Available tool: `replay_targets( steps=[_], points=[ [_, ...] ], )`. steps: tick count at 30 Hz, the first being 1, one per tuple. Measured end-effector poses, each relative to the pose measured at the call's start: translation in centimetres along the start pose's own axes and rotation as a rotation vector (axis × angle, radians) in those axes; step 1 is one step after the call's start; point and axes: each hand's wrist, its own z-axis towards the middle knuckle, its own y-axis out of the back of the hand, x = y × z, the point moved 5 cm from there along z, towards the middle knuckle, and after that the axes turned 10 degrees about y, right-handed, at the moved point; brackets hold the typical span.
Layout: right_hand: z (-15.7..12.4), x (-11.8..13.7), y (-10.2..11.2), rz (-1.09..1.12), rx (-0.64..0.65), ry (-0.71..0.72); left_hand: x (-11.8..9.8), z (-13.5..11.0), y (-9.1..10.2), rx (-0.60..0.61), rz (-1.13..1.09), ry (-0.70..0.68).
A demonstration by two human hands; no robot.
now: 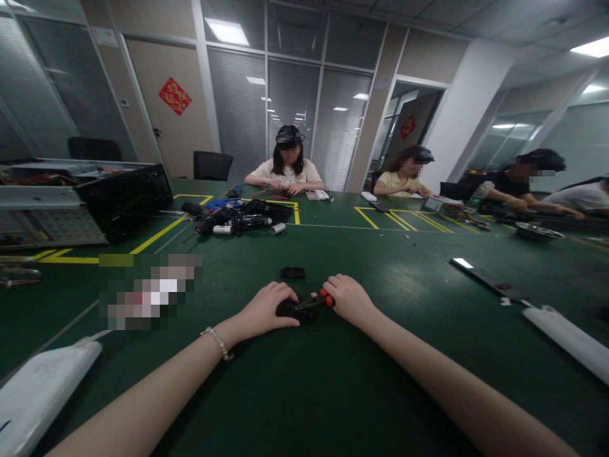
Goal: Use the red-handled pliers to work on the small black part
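My left hand [264, 308] is closed around a small black plastic part [304, 315] on the green table. My right hand [350, 297] grips pliers [327, 297] by their red handles. The dark jaws point left and reach the top of the black part; whether they bite on anything is too small to tell. A tiny pale piece shows beside the jaws. Just beyond both hands lies another small black piece [292, 272], apart from them.
An opened computer case [124, 203] stands at the far left. A pile of tools and dark parts [238, 216] lies ahead. White power banks [52, 393] flank my arms, and a phone [483, 277] lies to the right. A metal bowl [539, 232] sits farther right. Several people work across the table.
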Motion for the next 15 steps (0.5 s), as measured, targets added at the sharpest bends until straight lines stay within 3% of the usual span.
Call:
replay_targets(
  steps=[15],
  points=[
    [0.07, -0.02, -0.1, -0.001, 0.021, -0.002, 0.13, 0.1, -0.18, -0.005, 0.006, -0.018]
  ],
)
